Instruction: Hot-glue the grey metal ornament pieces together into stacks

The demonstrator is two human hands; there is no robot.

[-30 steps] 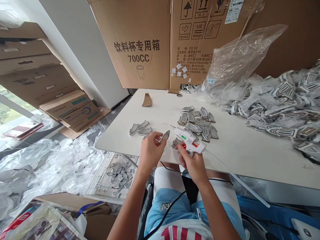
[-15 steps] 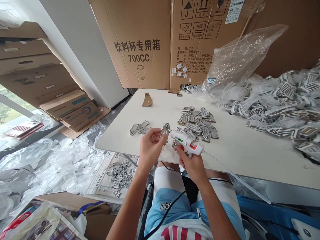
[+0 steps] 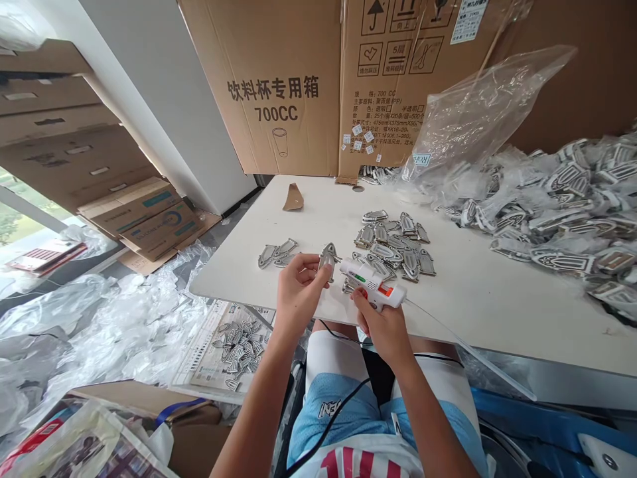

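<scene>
In the head view, the left hand (image 3: 298, 292) is pinching a metal piece (image 3: 328, 261) upright above the near edge of the table (image 3: 488, 299), fingertips nearly closed on it. The right hand (image 3: 381, 325) is wrapping its fingers around the white glue gun (image 3: 371, 282), whose nozzle is pointing at that piece, possibly touching; the tip is too small to tell. A loose pile (image 3: 391, 242) is lying just beyond the gun, while bare tabletop is stretching to its right.
</scene>
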